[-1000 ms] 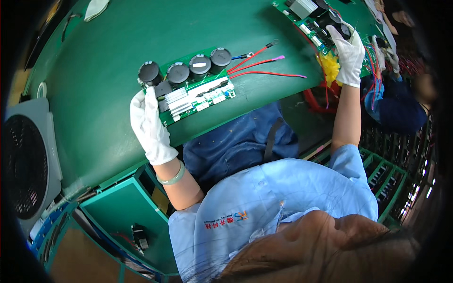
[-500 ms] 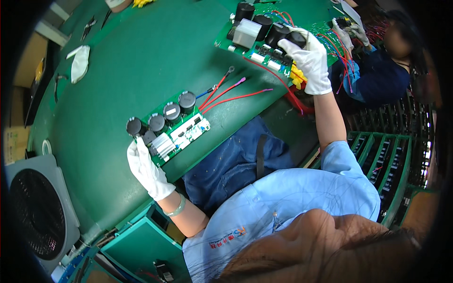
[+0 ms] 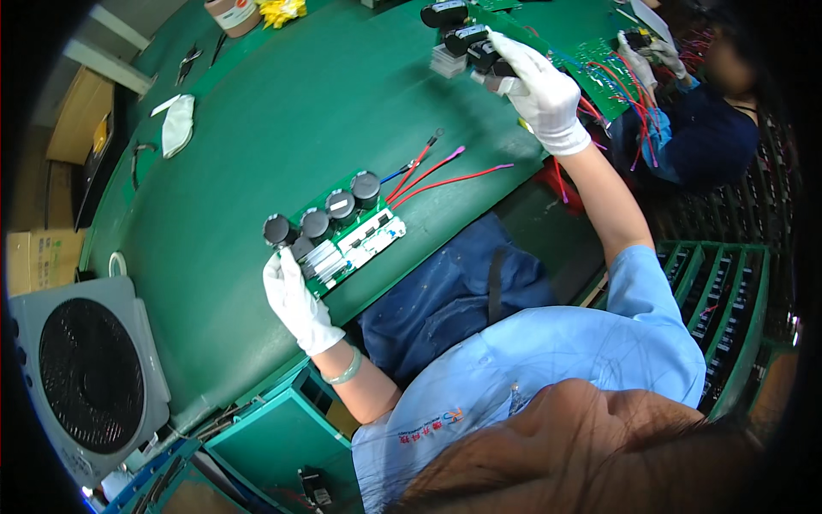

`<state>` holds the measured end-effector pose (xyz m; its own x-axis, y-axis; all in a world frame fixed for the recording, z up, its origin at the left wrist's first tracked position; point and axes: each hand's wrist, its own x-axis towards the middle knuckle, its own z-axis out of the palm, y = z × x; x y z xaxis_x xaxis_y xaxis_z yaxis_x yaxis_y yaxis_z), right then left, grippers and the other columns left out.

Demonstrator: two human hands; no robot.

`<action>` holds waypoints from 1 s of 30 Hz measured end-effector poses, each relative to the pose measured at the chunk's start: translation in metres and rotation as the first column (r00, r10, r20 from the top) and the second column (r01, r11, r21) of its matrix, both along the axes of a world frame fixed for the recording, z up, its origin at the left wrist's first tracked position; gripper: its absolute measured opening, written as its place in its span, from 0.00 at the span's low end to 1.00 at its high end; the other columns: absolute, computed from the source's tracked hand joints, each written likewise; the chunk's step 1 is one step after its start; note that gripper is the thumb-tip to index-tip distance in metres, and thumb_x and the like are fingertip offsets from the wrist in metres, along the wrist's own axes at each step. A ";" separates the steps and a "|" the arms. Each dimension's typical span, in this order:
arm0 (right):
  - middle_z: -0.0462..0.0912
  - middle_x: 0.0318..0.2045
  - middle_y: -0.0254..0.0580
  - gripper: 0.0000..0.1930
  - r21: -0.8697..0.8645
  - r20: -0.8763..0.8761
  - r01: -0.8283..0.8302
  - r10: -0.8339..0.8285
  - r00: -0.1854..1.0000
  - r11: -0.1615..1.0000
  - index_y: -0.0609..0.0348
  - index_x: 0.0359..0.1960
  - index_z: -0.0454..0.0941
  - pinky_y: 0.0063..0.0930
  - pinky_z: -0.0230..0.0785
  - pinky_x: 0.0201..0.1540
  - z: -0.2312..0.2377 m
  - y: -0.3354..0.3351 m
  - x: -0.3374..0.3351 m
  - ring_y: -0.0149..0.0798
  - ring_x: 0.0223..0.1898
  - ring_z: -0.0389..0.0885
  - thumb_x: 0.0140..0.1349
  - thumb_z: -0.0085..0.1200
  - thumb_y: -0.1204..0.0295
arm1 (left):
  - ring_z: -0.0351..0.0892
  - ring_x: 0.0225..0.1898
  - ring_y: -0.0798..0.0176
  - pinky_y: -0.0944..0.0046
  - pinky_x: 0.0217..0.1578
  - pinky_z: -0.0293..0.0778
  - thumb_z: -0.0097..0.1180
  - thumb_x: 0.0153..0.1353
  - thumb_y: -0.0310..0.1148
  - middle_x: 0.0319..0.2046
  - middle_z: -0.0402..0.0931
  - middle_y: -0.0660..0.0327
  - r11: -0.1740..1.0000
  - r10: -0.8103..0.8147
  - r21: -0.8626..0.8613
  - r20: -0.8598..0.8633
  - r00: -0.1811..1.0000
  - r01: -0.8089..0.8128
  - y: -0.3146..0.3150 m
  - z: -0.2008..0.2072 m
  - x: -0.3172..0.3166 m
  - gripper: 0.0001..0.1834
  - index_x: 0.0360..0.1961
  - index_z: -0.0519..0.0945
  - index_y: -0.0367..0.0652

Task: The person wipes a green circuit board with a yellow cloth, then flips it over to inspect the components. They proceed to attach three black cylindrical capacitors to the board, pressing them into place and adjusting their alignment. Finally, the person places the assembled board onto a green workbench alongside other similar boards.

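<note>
My left hand, in a white glove, closes on the near-left end of a green circuit board lying on the table, by a silver finned heat sink. That board carries several black cylindrical capacitors and a white strip, with red and blue wires running off its far right end. At the far edge my gloved right hand grips a second circuit board, tilted so that its black capacitors and heat sink face sideways. The glove hides much of this board, and red wires hang below it.
A co-worker's gloved hands handle a wired board at the far right. On the green table lie a loose white glove, pliers, a tape roll and yellow material. A grey fan stands left.
The second board has tipped up in my right hand and moved farther from me. My left hand stays on the near board. The whole view has shifted slightly.
</note>
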<state>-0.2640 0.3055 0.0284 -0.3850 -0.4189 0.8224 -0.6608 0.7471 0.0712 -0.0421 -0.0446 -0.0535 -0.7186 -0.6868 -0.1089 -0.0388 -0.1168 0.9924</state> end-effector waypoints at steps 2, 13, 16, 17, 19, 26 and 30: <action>0.84 0.47 0.42 0.33 0.163 -0.018 0.019 -0.016 1.000 0.986 0.51 0.54 0.81 0.23 0.79 0.34 -0.007 -0.001 -0.002 0.36 0.33 0.85 0.37 0.64 0.77 | 0.79 0.37 0.70 0.70 0.41 0.75 0.57 0.67 0.40 0.38 0.80 0.59 1.000 0.006 -0.001 -0.010 1.000 -0.006 -0.002 -0.001 -0.001 0.20 0.48 0.73 0.33; 0.79 0.56 0.36 0.37 0.505 0.297 -0.294 0.156 0.942 0.812 0.49 0.60 0.75 0.28 0.77 0.37 -0.020 -0.011 0.050 0.36 0.41 0.83 0.40 0.66 0.66 | 0.76 0.39 0.71 0.69 0.43 0.71 0.58 0.67 0.40 0.39 0.78 0.61 0.998 0.019 0.057 -0.009 1.000 -0.019 0.005 0.009 0.000 0.19 0.47 0.75 0.33; 0.76 0.59 0.40 0.34 0.305 0.538 -0.450 0.238 0.809 0.839 0.50 0.61 0.74 0.30 0.77 0.37 -0.019 -0.017 0.051 0.41 0.43 0.83 0.46 0.62 0.75 | 0.75 0.38 0.70 0.69 0.42 0.71 0.58 0.66 0.38 0.39 0.78 0.59 0.999 0.023 0.045 -0.004 1.000 -0.022 0.007 0.012 0.000 0.19 0.48 0.75 0.31; 0.75 0.60 0.42 0.32 0.334 0.573 -0.440 0.191 0.797 0.833 0.51 0.62 0.73 0.30 0.76 0.37 -0.019 -0.017 0.051 0.43 0.44 0.82 0.50 0.58 0.80 | 0.75 0.36 0.70 0.69 0.40 0.72 0.58 0.66 0.36 0.39 0.78 0.57 1.000 0.023 0.013 0.014 1.000 -0.023 0.006 0.012 -0.001 0.18 0.48 0.75 0.31; 0.75 0.61 0.42 0.31 0.446 0.466 -0.366 0.138 0.874 0.816 0.51 0.62 0.73 0.31 0.75 0.36 -0.026 -0.018 0.049 0.42 0.43 0.82 0.52 0.56 0.80 | 0.75 0.36 0.71 0.70 0.39 0.71 0.59 0.66 0.36 0.39 0.78 0.58 0.999 0.015 0.042 -0.052 0.999 -0.013 0.006 0.011 0.000 0.18 0.48 0.75 0.31; 0.75 0.58 0.50 0.31 0.235 0.725 -0.500 0.192 0.661 0.834 0.57 0.62 0.72 0.39 0.72 0.53 -0.021 -0.006 0.054 0.51 0.54 0.77 0.53 0.45 0.84 | 0.68 0.35 0.76 0.75 0.38 0.65 0.60 0.65 0.39 0.35 0.74 0.66 0.997 0.018 0.075 -0.077 0.997 -0.012 0.004 0.009 0.001 0.22 0.50 0.75 0.31; 0.72 0.62 0.52 0.27 0.343 0.763 -0.281 -0.091 0.640 0.896 0.61 0.62 0.71 0.37 0.69 0.56 -0.045 0.012 0.031 0.48 0.60 0.73 0.58 0.43 0.82 | 0.69 0.37 0.78 0.77 0.38 0.65 0.59 0.66 0.33 0.38 0.75 0.66 0.988 0.011 0.155 -0.142 0.990 0.011 0.002 0.008 0.003 0.18 0.50 0.74 0.30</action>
<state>-0.2330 0.3179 -0.0168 -0.7167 -0.6972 0.0134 -0.6840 0.6991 -0.2085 -0.0393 -0.0424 -0.0459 -0.7343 -0.6697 -0.1108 0.1016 -0.2698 0.9575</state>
